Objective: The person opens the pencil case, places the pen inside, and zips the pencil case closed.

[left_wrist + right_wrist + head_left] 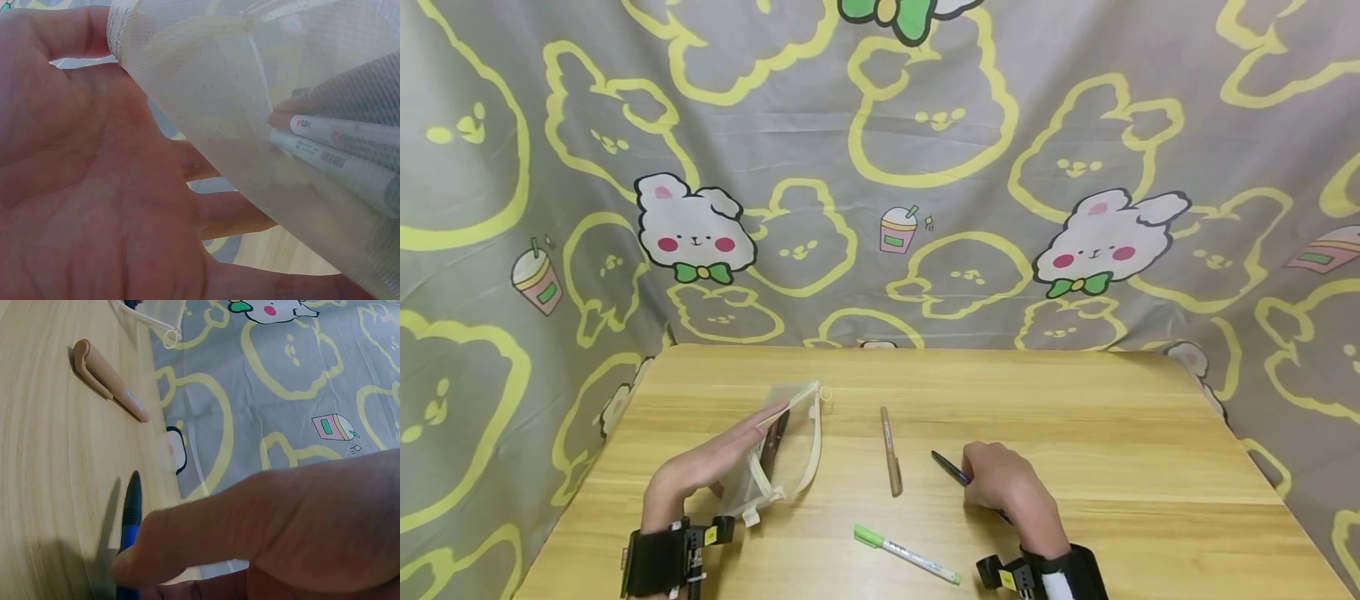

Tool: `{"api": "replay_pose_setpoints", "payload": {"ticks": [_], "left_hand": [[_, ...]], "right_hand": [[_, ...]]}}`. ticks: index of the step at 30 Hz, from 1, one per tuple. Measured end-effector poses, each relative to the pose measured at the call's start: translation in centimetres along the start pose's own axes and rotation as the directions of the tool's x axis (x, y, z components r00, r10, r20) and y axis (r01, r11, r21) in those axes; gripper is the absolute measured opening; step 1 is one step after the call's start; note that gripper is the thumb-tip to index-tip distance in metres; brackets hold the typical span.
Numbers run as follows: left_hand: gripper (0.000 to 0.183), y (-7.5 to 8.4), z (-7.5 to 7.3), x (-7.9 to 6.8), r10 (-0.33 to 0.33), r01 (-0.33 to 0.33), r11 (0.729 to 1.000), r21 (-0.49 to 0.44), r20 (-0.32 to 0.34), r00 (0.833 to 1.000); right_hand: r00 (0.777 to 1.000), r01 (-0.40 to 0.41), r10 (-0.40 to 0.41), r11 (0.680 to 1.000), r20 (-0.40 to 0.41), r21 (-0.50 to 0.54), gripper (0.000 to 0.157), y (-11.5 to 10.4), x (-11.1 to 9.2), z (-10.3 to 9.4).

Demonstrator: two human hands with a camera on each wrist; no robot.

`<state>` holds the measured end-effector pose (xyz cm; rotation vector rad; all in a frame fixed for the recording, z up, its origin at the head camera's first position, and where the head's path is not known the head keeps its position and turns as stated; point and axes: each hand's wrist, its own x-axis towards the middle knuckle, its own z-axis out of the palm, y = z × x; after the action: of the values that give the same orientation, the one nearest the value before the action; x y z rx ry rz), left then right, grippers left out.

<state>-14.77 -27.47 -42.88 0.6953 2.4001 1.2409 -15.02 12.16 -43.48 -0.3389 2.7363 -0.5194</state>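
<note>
In the head view, my left hand (718,458) holds a see-through mesh pencil pouch (797,454) with a cream zipper edge, tilted up off the table. Its fingers lie along the pouch's far side. Through the mesh in the left wrist view, pale printed pens (337,134) show inside; some fingers are behind the pouch. My right hand (1003,483) pinches a dark pen (950,467) at the table surface. The right wrist view shows this pen's black tip section and blue band (130,534), with the thumb against it; its rear is mostly hidden.
Between the hands, a tan capped pen (891,454) lies lengthwise on the wooden table (1075,392). Nearer the front is a white marker with a green cap (910,557). Patterned grey cloth (820,250) hangs behind the table and at both sides.
</note>
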Motion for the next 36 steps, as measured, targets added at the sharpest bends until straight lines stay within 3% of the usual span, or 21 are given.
{"api": "replay_pose_setpoints", "payload": {"ticks": [12,17,26,36], "left_hand": [[0.049,-0.3,0.2,0.2,0.014,-0.014,1.0,-0.007,0.008,1.0],[0.049,-0.3,0.2,0.2,0.007,-0.007,1.0,-0.002,0.004,1.0],[0.05,0.0,0.3,0.1,-0.028,0.028,1.0,-0.005,-0.009,1.0],[0.05,0.2,0.4,0.1,-0.074,0.074,0.997,0.01,-0.021,0.997]], "right_hand": [[0.988,0.061,-0.053,0.997,-0.148,0.052,0.009,-0.3,0.3,0.5],[0.985,0.103,-0.087,0.988,-0.146,0.111,0.013,-0.6,0.5,0.7],[0.982,0.118,-0.098,0.985,-0.161,0.125,0.025,-1.4,0.9,0.8],[0.966,0.201,-0.168,0.966,-0.198,0.164,0.03,-2.5,1.5,1.3]]}}
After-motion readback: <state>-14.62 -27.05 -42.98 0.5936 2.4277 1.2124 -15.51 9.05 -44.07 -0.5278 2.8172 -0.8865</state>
